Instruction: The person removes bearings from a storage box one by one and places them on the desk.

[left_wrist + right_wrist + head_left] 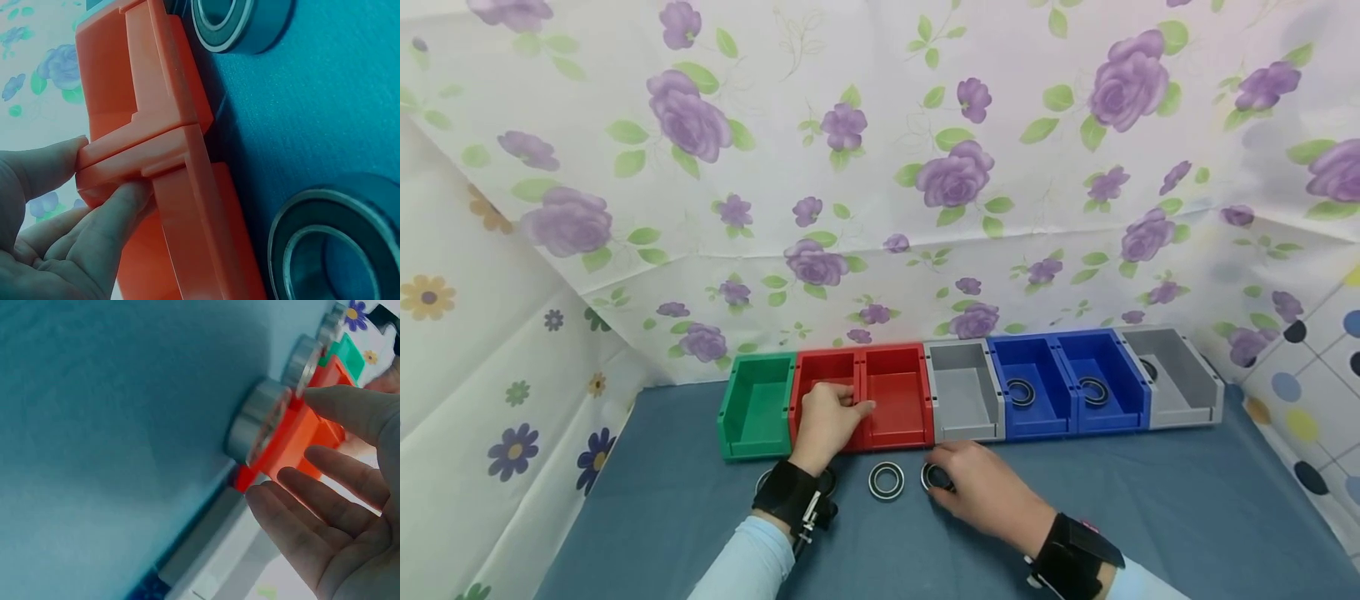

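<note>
My left hand [829, 423] reaches into the two joined red bins. In the left wrist view, its thumb and fingers pinch the red bin walls [131, 147] where the two meet. My right hand [985, 487] is low over the table, in front of the left grey bin [966, 396]. Its fingers are spread and relaxed beside a ring-shaped ball bearing [928, 477], which the hand partly covers in the head view. Another bearing [886, 481] lies flat just left of it. Two more are partly hidden by the left wrist, one showing its dark edge [827, 482].
A green bin [758, 408] stands at the row's left end. To the right, two blue bins [1037, 427] hold one bearing [1021, 392] and another bearing [1093, 391]. The far-right grey bin [1183, 383] has a bearing partly hidden by its wall. A flowered sheet [887, 167] hangs behind.
</note>
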`<control>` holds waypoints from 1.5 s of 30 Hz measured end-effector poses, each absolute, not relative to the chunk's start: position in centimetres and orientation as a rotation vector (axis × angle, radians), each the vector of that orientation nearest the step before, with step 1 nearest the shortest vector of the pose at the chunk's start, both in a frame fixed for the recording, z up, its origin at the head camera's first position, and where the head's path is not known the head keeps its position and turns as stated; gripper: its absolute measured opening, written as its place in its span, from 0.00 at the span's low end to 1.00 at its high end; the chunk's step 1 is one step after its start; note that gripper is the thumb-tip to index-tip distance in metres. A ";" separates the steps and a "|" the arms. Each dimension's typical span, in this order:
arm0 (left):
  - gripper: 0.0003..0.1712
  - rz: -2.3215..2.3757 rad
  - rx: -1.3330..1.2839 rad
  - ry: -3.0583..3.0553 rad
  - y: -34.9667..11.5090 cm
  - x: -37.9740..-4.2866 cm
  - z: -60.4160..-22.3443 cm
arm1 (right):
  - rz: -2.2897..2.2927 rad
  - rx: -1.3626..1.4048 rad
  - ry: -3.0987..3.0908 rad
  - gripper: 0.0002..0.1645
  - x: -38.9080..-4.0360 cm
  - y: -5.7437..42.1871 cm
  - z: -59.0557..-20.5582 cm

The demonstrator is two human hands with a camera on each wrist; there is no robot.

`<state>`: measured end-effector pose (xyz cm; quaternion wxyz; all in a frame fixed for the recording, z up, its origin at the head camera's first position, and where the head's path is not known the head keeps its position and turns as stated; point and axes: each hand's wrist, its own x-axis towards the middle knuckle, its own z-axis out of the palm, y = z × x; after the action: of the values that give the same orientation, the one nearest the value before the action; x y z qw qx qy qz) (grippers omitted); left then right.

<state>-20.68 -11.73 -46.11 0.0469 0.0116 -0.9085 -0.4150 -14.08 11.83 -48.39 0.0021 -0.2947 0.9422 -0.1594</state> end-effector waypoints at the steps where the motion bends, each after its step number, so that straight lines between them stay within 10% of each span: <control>1: 0.27 -1.268 0.037 -2.771 -11.7 -20.7 -46.1 | -0.514 -0.925 2.970 0.25 -14.1 11.9 -48.1; 18: 0.26 -1.273 0.041 -2.762 -11.6 -20.7 -46.3 | -0.744 -0.854 3.339 0.26 -17.9 17.7 -43.6; 45: 0.27 -1.301 0.038 -2.752 -11.7 -20.7 -46.2 | -0.679 -0.413 3.052 0.48 -22.6 21.8 -46.8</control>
<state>-20.70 -11.67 -46.16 0.0486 0.0123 -0.9030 -0.4267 -22.59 21.78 -46.85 -0.0060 -0.1309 0.9677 -0.2153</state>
